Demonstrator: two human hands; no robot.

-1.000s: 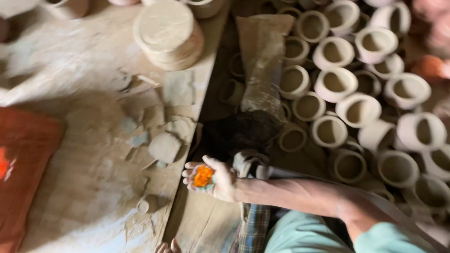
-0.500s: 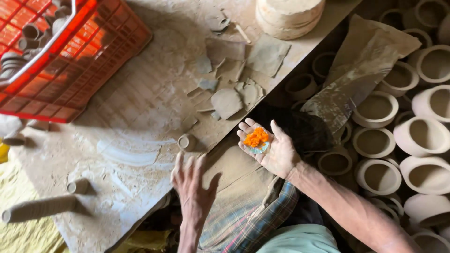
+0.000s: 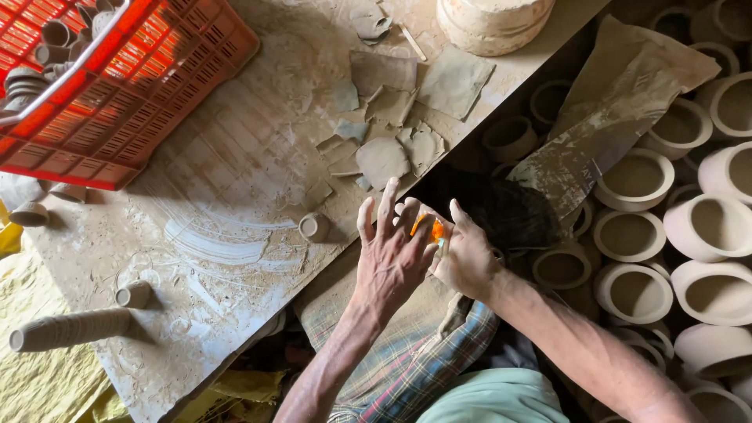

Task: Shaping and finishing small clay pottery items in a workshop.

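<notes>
Head view. Half a second ago the left hand [image 3: 392,262] lay low over the lap with spread fingers, apart from the right; it now stands raised against the right hand [image 3: 464,258], its fingertips touching the orange lump [image 3: 427,227] that the right palm cradles. Left fingers are splayed wide and grip nothing; only the tips of two meet the lump. Right fingers are half curled, cupping the lump loosely rather than clamping it. The lump sits between both hands, just beyond the edge of the dusty work board [image 3: 235,204], above the dark gap beside the pots.

Around: a small clay cup [image 3: 315,227] stands on the board just left of the left hand. Broken clay shards [image 3: 384,160] lie beyond the fingertips. A red plastic crate [image 3: 125,94] with small cups occupies the upper left corner. A stack of clay discs [image 3: 493,19] sits at the top edge. Rows of unfired clay pots [image 3: 634,235] fill the right side, partly covered by a muddy cloth [image 3: 611,117]. A roll of stacked cups [image 3: 70,329] lies lower left.

Most of the lump is hidden by the left fingers; its shape cannot be determined. The crate, discs and outer pots are cut off by the frame.
</notes>
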